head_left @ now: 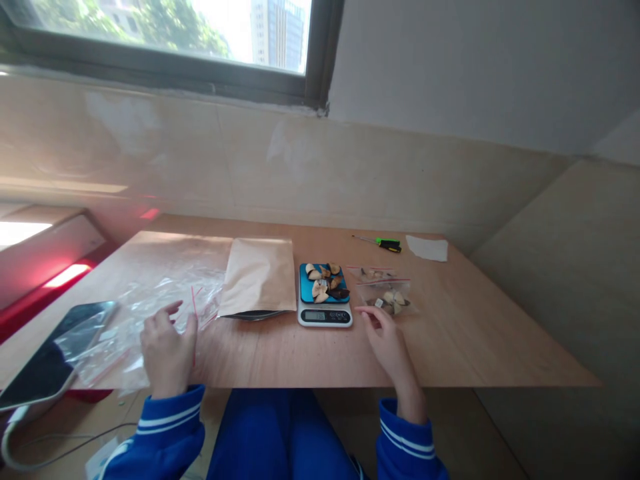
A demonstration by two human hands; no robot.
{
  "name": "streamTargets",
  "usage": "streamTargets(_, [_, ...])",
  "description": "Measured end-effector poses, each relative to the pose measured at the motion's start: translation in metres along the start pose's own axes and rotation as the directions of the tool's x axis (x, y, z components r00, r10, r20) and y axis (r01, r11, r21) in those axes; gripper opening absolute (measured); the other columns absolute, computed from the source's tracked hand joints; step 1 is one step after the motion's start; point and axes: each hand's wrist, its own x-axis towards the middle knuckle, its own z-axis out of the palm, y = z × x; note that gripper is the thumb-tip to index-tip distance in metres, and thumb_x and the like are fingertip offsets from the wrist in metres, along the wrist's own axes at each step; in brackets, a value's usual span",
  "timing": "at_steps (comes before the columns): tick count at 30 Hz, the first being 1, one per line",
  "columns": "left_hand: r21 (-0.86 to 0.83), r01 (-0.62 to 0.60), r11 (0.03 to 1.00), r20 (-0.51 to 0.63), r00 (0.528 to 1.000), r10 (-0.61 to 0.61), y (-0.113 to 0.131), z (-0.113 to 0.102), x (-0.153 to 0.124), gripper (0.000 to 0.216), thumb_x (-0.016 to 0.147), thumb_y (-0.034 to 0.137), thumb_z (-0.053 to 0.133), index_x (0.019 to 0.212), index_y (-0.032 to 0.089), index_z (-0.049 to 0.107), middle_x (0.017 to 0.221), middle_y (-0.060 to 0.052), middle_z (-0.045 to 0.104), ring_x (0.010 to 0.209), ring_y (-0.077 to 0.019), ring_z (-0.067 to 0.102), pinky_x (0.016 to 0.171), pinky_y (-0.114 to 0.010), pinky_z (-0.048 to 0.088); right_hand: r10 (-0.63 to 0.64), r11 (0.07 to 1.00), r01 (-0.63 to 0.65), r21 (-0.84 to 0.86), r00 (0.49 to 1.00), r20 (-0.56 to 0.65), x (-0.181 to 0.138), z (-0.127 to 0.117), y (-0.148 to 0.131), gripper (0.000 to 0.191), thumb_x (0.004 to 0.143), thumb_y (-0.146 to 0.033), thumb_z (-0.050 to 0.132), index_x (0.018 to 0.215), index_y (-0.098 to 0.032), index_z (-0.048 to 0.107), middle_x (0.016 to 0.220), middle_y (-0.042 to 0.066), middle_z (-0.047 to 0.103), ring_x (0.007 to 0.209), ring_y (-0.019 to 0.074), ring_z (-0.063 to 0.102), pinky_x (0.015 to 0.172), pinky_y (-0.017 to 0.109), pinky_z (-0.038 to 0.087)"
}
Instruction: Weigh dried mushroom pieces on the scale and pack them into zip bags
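**Wooden worktop (pixel 475 320) with paper pouch (pixel 259 277), scale (pixel 325 316) and dried pieces (pixel 321 289)**

Underneath everything, broad flat wood, pale brown and faintly grained. Across the left part, a crumpled heap of clear plastic bags (pixel 135 300), thin, glossy and wrinkled, with red zip strips (pixel 194 300). Near the centre, the pouch in matt tan kraft, rectangular and lying flat, dark mouth toward the near edge. At far left, a dark glossy phone-like slab (pixel 43 363), partly under the plastic. Right of the pouch, the scale: white casing, square blue platform (pixel 303 291), digits too small to read. Just beside, two transparent zip bags (pixel 390 300), red-edged, lumpy with similar contents. Farther back, a rough-edged scrap of white paper (pixel 427 248) and a slim screwdriver (pixel 389 245) with green and black handle. On the platform, the dried pieces, loosely piled: curved wedges, cream and dark brown.

Left hand (pixel 167 350) over the plastic bags, fingers half curled, thumb well apart, grip released. Right hand (pixel 389 340) by the front zip bag, index finger and thumb close together at its near left corner; pinching or merely touching, impossible to tell.
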Motion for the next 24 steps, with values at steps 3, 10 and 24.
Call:
streamTargets(3, [-0.017, 0.02, 1.0, 0.099, 0.995, -0.018, -0.002, 0.01, 0.005, 0.044, 0.08, 0.046, 0.046, 0.104, 0.011, 0.059, 0.091, -0.014, 0.059, 0.091, -0.0327, 0.056, 0.09, -0.05, 0.045, 0.014, 1.0, -0.014, 0.005, 1.0, 0.013, -0.001, 0.001, -0.003, 0.03, 0.088, -0.038, 0.045, 0.093, -0.019, 0.068, 0.1, 0.011, 0.07, 0.093, 0.024, 0.064, 0.08, 0.036, 0.051])
streamTargets(10, [-0.098, 0.154, 0.983, 0.152, 0.979, -0.138, -0.012, 0.016, 0.008, 0.021, 0.073, 0.039, 0.048, 0.072, 0.02, 0.058, 0.072, -0.008, 0.057, 0.078, -0.0288, 0.059, 0.085, -0.046, 0.047, 0.007, 0.999, -0.011, 0.05, 0.998, 0.067, -0.003, 0.001, -0.016, 0.029, 0.09, -0.036, 0.045, 0.096, -0.019, 0.068, 0.1, 0.009, 0.072, 0.09, 0.0228, 0.066, 0.077, 0.034, 0.05])
streamTargets(24, [-0.596, -0.079, 0.799, -0.053, 0.997, 0.059, 0.106, -0.031, -0.059, 0.024, 0.088, 0.041, 0.053, 0.1, 0.02, 0.057, 0.085, -0.004, 0.064, 0.071, -0.0163, 0.062, 0.065, -0.029, 0.05, -0.161, 0.867, 0.027, 0.498, 0.96, 0.228, -0.038, 0.072, -0.124, 0.028, 0.096, -0.033, 0.048, 0.117, -0.02, 0.06, 0.114, 0.007, 0.066, 0.1, 0.0165, 0.064, 0.085, 0.027, 0.051])
